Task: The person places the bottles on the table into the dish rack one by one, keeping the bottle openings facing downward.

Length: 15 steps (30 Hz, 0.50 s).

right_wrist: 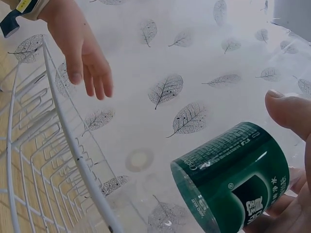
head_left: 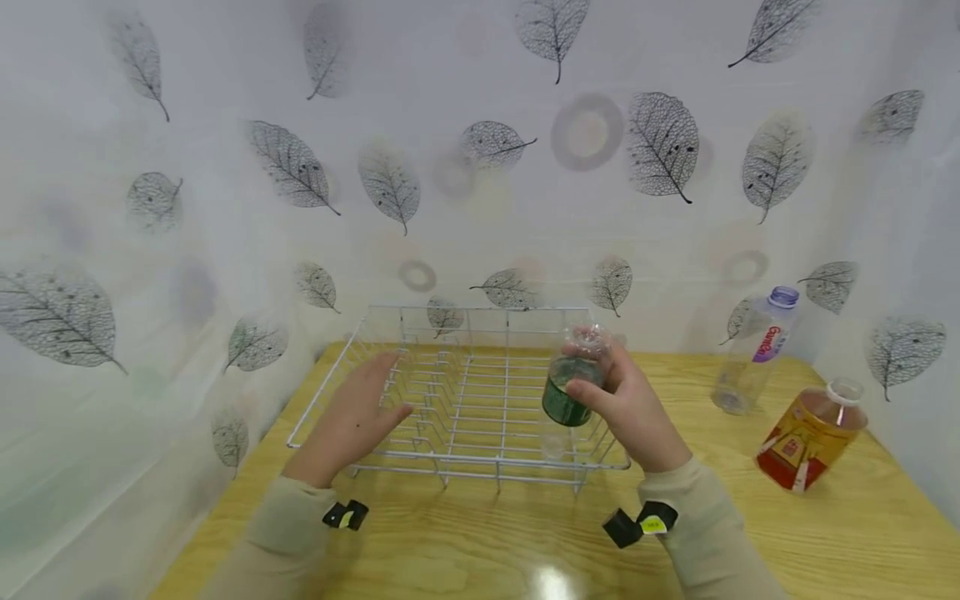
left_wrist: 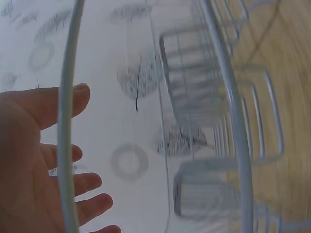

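Observation:
A clear plastic bottle with a green label [head_left: 564, 398] is tilted over the right part of a white wire dish rack [head_left: 480, 460]. My right hand [head_left: 637, 410] grips it, the thumb on the near side and the fingers behind. White lettering shows on the green label [right_wrist: 233, 177] in the right wrist view. My left hand [head_left: 351, 421] is over the rack's left side, fingers extended and thumb apart, holding nothing. In the left wrist view the rack's wires [left_wrist: 233, 107] cross in front of the left hand [left_wrist: 24, 160]. Something transparent [head_left: 555, 444] shows low in the rack's right part.
To the right on the wooden table [head_left: 465, 542] stand a clear bottle with a purple neck [head_left: 753, 358] and a shorter bottle with a red and yellow label [head_left: 810, 437]. A leaf-patterned sheet [head_left: 480, 208] hangs behind the rack and along both sides.

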Available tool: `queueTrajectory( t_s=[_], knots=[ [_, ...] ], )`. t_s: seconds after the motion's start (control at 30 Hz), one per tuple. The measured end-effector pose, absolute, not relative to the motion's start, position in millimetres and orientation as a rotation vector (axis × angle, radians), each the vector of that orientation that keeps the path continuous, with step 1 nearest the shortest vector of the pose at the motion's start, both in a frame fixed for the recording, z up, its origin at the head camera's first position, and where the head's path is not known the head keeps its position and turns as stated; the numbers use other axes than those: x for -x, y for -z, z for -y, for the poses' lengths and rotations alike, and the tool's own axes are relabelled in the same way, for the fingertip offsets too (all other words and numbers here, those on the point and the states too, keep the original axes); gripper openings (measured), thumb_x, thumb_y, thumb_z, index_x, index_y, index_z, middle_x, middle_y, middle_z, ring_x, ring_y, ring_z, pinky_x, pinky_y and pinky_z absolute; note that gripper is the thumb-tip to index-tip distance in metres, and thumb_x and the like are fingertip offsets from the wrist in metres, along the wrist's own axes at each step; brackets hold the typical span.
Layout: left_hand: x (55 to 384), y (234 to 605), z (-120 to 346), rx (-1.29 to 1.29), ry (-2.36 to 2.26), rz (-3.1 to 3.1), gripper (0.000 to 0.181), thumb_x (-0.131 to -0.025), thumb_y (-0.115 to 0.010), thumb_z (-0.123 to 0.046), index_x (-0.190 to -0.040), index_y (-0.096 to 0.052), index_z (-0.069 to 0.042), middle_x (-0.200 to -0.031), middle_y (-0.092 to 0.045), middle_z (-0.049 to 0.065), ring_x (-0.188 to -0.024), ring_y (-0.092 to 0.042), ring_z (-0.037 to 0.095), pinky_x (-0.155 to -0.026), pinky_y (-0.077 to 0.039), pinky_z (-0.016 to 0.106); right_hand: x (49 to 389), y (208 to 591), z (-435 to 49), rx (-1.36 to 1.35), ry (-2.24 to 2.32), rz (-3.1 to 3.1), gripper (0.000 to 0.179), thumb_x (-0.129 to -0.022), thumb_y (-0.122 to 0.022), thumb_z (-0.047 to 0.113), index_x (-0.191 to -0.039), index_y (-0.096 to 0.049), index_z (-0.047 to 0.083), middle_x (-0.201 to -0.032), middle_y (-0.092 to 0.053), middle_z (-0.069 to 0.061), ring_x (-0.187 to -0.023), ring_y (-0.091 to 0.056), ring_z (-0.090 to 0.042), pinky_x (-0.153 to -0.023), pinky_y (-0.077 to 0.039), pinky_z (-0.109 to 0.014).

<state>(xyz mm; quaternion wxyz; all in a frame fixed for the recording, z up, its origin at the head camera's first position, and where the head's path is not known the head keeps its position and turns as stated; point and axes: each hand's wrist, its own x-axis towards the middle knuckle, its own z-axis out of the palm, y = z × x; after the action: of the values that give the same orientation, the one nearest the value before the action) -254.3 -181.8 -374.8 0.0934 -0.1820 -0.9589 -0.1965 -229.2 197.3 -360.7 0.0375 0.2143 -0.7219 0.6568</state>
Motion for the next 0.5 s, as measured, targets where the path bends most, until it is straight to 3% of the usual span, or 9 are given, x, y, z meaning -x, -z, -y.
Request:
queueTrajectory(
  t_s=[0.27,0.5],
  knots=[
    [264,378,239,0.417,0.653,2.927,0.084,-0.1,-0.063,-0.041,-0.16,-0.021,0.001,-0.161,-0.02,0.029,-0.146,-0.019,0.05,-0.114,-0.02,0.068,231,362,-199,-0.619,-2.038,2.23,0.07,-0.101,-0.064,0.014,-0.159,-0.026,0.022,-0.149,-0.045,-0.009,-0.131,-0.05,-0.033,-0.095,-0.053,-0.035],
    [269,383,276,0.27,0.956,2.984,0.09,-0.103,-0.056,-0.046,-0.162,-0.005,0.0,-0.163,-0.01,0.032,-0.146,-0.014,0.054,-0.111,-0.018,0.072,232,363,-200,-0.629,-2.047,2.224,0.068,-0.102,-0.063,0.014,-0.159,-0.027,0.023,-0.15,-0.044,-0.01,-0.129,-0.05,-0.034,-0.094,-0.054,-0.036]
  ],
)
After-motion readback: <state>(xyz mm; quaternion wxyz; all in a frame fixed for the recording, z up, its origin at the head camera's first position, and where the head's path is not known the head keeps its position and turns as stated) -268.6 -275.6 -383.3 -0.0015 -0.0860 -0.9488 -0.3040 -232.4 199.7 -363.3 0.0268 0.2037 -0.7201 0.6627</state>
